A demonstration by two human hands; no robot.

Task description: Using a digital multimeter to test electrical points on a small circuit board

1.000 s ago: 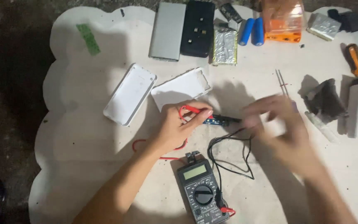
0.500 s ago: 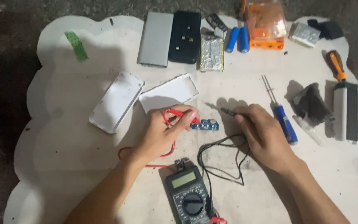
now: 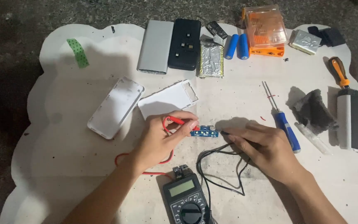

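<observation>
Small grey-green rectangular screen of the dark handheld multimeter [image 3: 181, 187] sits at the bottom centre. A translucent orange plastic box [image 3: 265, 30] stands at the top edge, right of centre.

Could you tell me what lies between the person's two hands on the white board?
In the head view, a small blue circuit board lies between the left hand and right hand.

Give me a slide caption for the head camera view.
Both hands press red probe and black probe onto small blue circuit board.

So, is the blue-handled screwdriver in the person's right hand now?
No, the blue-handled screwdriver lies on the white board beside the right hand, which holds a black probe.
</observation>
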